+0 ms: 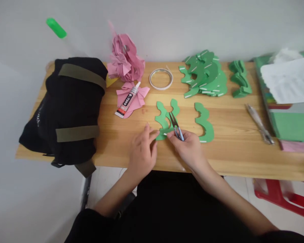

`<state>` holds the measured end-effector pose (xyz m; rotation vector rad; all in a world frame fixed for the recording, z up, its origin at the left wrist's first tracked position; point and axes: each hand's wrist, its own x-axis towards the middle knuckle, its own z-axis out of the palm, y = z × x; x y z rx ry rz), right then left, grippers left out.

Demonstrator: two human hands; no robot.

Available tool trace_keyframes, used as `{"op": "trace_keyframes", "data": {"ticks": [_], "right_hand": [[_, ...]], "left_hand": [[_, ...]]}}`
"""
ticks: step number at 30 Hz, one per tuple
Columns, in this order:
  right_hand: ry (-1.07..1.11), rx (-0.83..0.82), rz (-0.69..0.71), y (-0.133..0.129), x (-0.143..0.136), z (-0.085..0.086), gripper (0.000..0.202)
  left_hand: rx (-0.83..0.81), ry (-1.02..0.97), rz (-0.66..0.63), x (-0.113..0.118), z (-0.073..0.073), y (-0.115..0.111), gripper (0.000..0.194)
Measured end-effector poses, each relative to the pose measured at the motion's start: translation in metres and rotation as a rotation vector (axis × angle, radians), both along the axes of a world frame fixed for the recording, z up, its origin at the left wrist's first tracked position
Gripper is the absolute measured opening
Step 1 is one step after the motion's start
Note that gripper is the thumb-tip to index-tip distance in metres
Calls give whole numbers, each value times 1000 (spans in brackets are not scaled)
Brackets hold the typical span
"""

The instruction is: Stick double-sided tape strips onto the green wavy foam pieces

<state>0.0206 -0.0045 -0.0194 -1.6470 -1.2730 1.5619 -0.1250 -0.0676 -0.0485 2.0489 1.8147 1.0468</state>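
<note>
In front of me lie overlapping green wavy paper cutouts [162,113], flat on the wooden table. My left hand [143,146] rests at their lower left edge, fingers apart, with fingertips touching the paper. Small blue-handled scissors [177,126] sit in my right hand [188,146], dark blades pointing away from me over the cutouts. A short white strip [165,134] shows at the right thumb and fingertips; whether it is pinched or stuck to the paper I cannot tell. Just right of that hand is another green cutout [205,123] with a white strip along its bottom end.
A black bag [76,111] fills the table's left end. Pink paper pieces [126,59], a B-7000 glue tube [128,101] and a tape roll [161,79] lie behind my hands. Piled green cutouts [205,74], a craft knife [259,123] and a green folder [294,125] are rightward.
</note>
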Motion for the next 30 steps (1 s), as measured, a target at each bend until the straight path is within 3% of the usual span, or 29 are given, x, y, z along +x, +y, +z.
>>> {"op": "trace_keyframes", "data": {"ticks": [4,11,30], "right_hand": [[-61,-12,-1,3,-9,0,26],[-168,-7,4,4,-13,0,20],[-145,22,-7,3,-15,-2,22]], "left_hand": [[-14,52,-52,2,-2,-4,86],[-62,-70,-56,-1,-1,-4,85],[-50,-47,-4,-1,-1,-6,84]]}}
